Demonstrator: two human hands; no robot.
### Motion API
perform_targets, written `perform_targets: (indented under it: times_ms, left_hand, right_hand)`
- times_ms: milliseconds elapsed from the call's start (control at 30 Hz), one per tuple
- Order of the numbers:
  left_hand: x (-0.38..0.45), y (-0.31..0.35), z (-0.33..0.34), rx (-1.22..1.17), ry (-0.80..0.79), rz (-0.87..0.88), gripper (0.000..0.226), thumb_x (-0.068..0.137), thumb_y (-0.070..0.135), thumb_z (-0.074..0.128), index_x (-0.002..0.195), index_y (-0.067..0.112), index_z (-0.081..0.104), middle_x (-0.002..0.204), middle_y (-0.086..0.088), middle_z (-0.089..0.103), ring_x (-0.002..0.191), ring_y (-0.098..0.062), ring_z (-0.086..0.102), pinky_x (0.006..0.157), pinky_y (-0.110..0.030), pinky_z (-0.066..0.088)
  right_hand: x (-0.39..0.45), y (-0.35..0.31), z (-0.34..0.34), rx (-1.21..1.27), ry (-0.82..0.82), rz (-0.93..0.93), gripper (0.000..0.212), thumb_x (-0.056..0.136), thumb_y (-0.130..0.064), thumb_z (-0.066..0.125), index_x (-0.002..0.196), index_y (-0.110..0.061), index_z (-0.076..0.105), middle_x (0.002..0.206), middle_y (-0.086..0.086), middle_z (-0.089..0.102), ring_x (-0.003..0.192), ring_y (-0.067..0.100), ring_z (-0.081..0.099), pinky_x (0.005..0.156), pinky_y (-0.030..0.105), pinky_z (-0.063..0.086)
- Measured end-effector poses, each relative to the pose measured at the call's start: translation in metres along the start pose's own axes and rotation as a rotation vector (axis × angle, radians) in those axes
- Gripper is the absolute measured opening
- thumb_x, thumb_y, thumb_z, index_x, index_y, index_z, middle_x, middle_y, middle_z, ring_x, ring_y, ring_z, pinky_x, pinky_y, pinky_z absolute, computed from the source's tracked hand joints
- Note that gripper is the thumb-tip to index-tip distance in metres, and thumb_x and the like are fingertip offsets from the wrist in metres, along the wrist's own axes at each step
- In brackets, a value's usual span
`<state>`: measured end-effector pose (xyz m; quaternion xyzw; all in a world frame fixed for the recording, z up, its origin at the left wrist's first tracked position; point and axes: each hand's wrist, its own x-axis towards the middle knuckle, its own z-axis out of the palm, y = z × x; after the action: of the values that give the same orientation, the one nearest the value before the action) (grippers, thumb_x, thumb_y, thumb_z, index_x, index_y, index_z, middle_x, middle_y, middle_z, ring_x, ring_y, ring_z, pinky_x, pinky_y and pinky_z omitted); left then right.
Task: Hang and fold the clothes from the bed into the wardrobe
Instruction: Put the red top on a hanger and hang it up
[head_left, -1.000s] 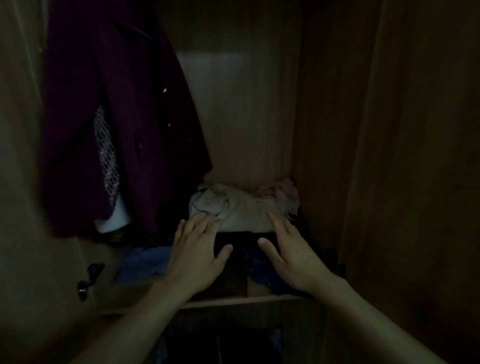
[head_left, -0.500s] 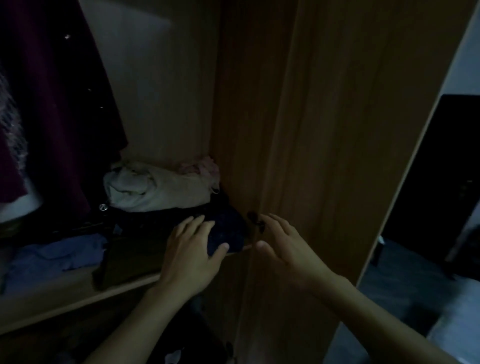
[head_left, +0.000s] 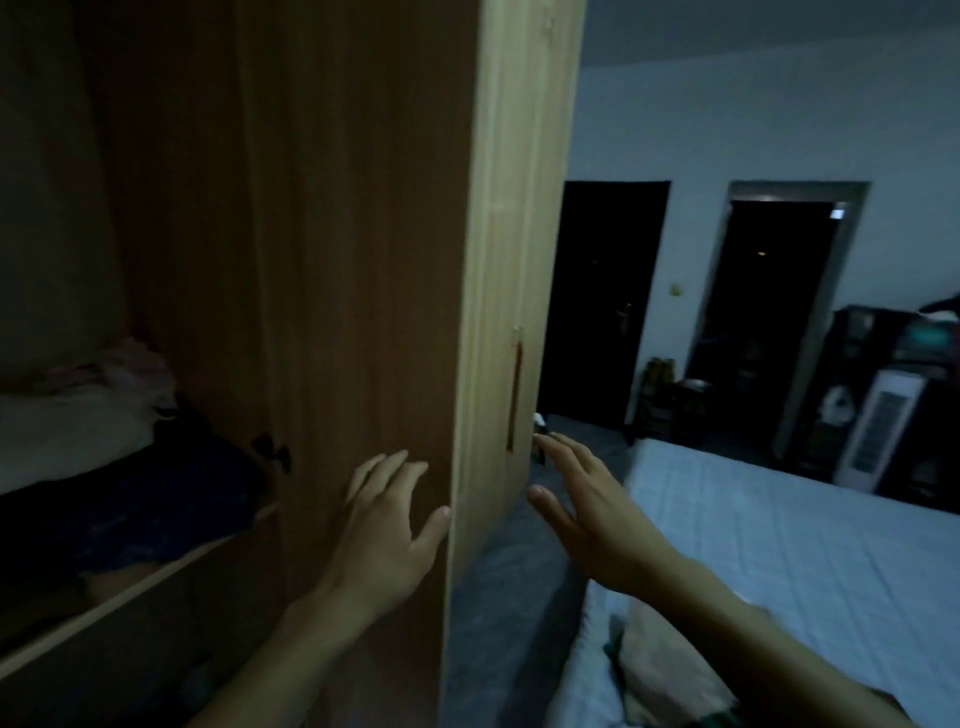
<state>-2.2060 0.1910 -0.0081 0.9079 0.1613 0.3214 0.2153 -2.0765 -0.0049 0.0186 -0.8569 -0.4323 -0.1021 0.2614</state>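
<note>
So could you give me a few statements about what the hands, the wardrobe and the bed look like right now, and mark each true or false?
1. Both hands are empty. True: the left hand and right hand have spread fingers and hold nothing.
2. The wardrobe door stands open. True.
3. The wardrobe shelf is bare. False: folded clothes lie on it.
4. The right hand grips the door handle. False: it is below and right of the handle, fingers straight.
5. A blue bed lies to the right. True.
</note>
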Motion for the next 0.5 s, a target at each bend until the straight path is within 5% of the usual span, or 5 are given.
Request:
perform_targets:
  times_ms: [100, 333, 500]
  left_hand:
    - [0.001, 0.056, 0.040, 0.024, -0.066, 0.082, 0.055, 0.091, 0.041, 0.064, 0.139, 0.017, 0.052, 0.152, -0.003, 0.042, 0.142, -0.019, 0.027, 0.117, -0.027, 0.018]
    - [-0.015, 0.196, 0.134, 0.068, -0.186, 0.249, 0.058, 0.090, 0.046, 0.063, 0.138, 0.015, 0.054, 0.149, -0.006, 0.045, 0.141, -0.024, 0.032, 0.116, -0.030, 0.020]
    - [-0.040, 0.275, 0.196, 0.052, -0.304, 0.353, 0.057, 0.091, 0.045, 0.063, 0.137, 0.014, 0.055, 0.149, -0.007, 0.045, 0.141, -0.024, 0.033, 0.117, -0.034, 0.025]
  right_hand:
    - [-0.040, 0.048, -0.037, 0.005, 0.048, 0.070, 0.067, 0.097, -0.054, 0.040, 0.155, -0.028, 0.017, 0.161, -0.004, 0.020, 0.142, 0.017, 0.032, 0.117, 0.034, 0.030]
    - [-0.142, 0.164, -0.106, 0.069, 0.109, 0.206, 0.077, 0.090, -0.065, 0.030, 0.155, -0.025, 0.019, 0.160, -0.002, 0.024, 0.147, 0.014, 0.022, 0.120, 0.039, 0.025]
    - [-0.231, 0.241, -0.135, 0.087, 0.170, 0.353, 0.065, 0.097, -0.053, 0.042, 0.152, -0.023, 0.027, 0.156, 0.000, 0.032, 0.143, 0.016, 0.029, 0.116, 0.030, 0.026]
